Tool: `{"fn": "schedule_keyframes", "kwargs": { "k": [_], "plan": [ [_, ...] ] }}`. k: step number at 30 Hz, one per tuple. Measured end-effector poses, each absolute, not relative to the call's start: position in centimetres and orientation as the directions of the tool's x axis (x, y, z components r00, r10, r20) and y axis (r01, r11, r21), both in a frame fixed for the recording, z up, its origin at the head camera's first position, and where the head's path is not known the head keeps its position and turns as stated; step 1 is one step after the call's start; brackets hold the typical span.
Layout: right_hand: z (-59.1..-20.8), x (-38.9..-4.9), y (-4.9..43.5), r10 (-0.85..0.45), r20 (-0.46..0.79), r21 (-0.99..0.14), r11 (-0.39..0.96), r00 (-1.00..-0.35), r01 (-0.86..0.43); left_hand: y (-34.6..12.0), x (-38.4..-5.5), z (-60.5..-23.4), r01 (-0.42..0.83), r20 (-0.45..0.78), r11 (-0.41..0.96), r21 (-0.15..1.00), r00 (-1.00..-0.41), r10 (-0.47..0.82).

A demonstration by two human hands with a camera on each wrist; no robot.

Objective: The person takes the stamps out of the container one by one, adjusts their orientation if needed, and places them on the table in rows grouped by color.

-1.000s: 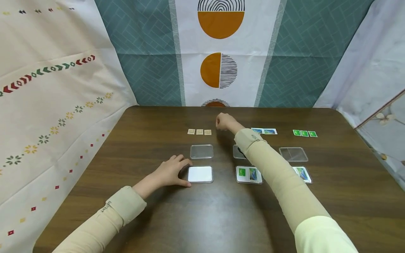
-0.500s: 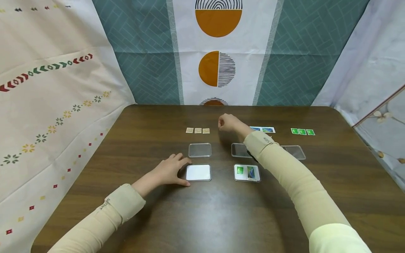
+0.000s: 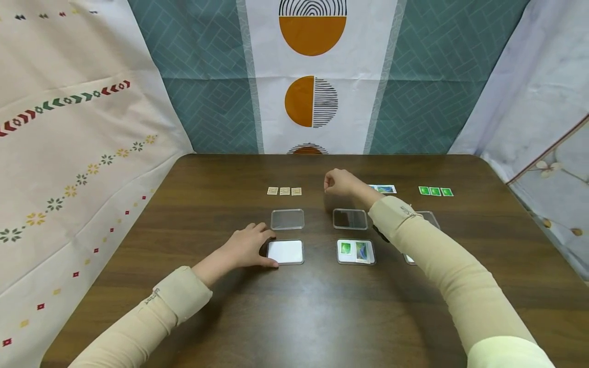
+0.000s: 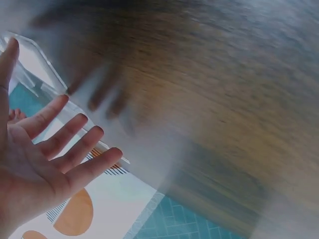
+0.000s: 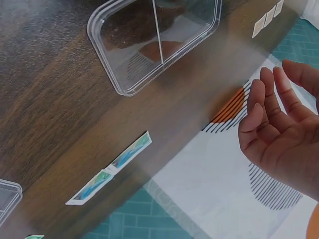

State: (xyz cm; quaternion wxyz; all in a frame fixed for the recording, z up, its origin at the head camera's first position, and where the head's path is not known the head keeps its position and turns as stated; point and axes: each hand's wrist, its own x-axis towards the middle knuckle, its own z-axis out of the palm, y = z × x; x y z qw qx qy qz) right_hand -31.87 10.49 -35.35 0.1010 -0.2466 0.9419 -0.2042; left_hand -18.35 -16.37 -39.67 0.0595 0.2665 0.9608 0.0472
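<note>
Left hand (image 3: 250,247) on my feed is spread wide, fingers straight, parked at the left edge of the clear plastic case with the white insert (image 3: 285,252). Thumb's at the near corner, not pinching anything; can't tell from here if it really touches. Right hand (image 3: 342,183) hangs over the far side of the wooden table (image 3: 294,317), fingers loosely curled, nothing I can see in them. It sits between 3 beige stamps (image 3: 284,191) and a strip of 2 blue stamps (image 5: 110,169). Further right there's a row of 3 green stamps (image 3: 434,191). A clear lid (image 3: 287,219) lies just behind the white case, with another clear lid (image 3: 350,219) behind the case holding 1 green and 1 blue stamp (image 3: 356,252). Right sleeve (image 3: 442,266) covers part of the stuff beyond.
</note>
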Motion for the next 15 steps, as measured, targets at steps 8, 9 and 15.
{"fn": "schedule_keyframes", "kwargs": {
  "k": [8,9,15],
  "plan": [
    [-35.2,-30.4,11.0,-0.505,-0.100,-0.482,0.778,-0.857,-0.402,-14.8,-18.5,-39.6,0.504,-0.062,0.851,0.147,-0.854,0.516],
    [-35.2,-30.1,11.1,-0.511,-0.104,-0.482,0.776,-0.853,-0.406,-14.6,-18.5,-39.6,0.508,-0.056,0.849,0.146,-0.852,0.520],
    [-35.0,-28.8,11.4,-0.553,-0.097,-0.482,0.753,-0.827,-0.447,-13.3,-18.7,-39.3,0.541,-0.022,0.835,0.102,-0.838,0.545]
  ]
}}
